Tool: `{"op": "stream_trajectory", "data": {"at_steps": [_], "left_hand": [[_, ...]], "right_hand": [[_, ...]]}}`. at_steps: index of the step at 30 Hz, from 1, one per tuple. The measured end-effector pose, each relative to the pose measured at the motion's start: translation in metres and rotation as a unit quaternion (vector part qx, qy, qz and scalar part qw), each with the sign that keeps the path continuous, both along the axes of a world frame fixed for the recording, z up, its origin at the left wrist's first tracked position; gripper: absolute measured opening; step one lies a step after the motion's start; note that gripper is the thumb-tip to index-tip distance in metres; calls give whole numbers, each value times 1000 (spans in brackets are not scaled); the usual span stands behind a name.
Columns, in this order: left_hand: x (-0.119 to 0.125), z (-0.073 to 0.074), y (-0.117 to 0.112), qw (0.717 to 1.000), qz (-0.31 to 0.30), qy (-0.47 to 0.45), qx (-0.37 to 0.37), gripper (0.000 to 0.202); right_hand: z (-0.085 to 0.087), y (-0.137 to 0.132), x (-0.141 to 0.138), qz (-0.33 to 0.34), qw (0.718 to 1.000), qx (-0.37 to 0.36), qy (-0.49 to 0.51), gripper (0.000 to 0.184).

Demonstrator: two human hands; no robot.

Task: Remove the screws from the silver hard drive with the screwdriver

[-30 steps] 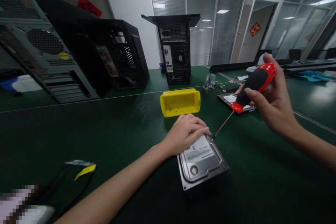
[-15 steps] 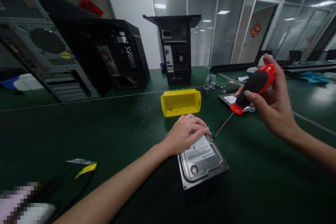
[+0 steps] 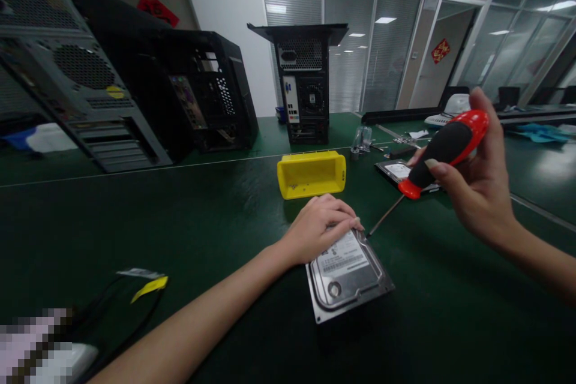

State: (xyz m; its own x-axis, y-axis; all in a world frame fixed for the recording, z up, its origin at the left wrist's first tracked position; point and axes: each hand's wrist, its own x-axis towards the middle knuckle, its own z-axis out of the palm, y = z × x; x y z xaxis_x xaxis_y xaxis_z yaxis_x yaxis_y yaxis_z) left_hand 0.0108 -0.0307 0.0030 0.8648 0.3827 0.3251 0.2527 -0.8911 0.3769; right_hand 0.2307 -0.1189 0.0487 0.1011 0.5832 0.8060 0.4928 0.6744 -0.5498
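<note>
My left hand [image 3: 321, 229] is wrapped over the far end of a silver hard drive [image 3: 353, 276], label side up on the green table. Its palm and fingers cover part of the white label. In my right hand [image 3: 479, 177] is a screwdriver [image 3: 443, 153] with a red and black handle, held at a slant. The screwdriver's tip meets the drive's right edge near its far corner; whether it sits in a screw I cannot tell. Behind my left hand stands a yellow bin [image 3: 312, 183] with a few tiny screws inside.
A second hard drive [image 3: 396, 170] lies behind the screwdriver. Computer cases stand at the back: one in the middle [image 3: 306, 87], others at the left [image 3: 90, 96]. Cables with a yellow tag [image 3: 150, 288] lie at the lower left. A clear plastic piece [image 3: 361, 139] rests behind the bin.
The screwdriver's handle has swung slightly to the right with my right hand, its tip staying at the drive's edge. My left hand keeps its hold on the drive.
</note>
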Motion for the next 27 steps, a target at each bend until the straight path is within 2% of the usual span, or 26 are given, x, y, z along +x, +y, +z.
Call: {"op": "stream_trajectory", "data": {"at_steps": [18, 27], "left_hand": [[0, 1, 0, 1000, -3, -2, -7, 32], [0, 1, 0, 1000, 0, 3, 2, 32]], "right_hand": [[3, -6, -13, -6, 1000, 19, -4, 77], [5, 1, -25, 3, 1000, 18, -10, 76]]}}
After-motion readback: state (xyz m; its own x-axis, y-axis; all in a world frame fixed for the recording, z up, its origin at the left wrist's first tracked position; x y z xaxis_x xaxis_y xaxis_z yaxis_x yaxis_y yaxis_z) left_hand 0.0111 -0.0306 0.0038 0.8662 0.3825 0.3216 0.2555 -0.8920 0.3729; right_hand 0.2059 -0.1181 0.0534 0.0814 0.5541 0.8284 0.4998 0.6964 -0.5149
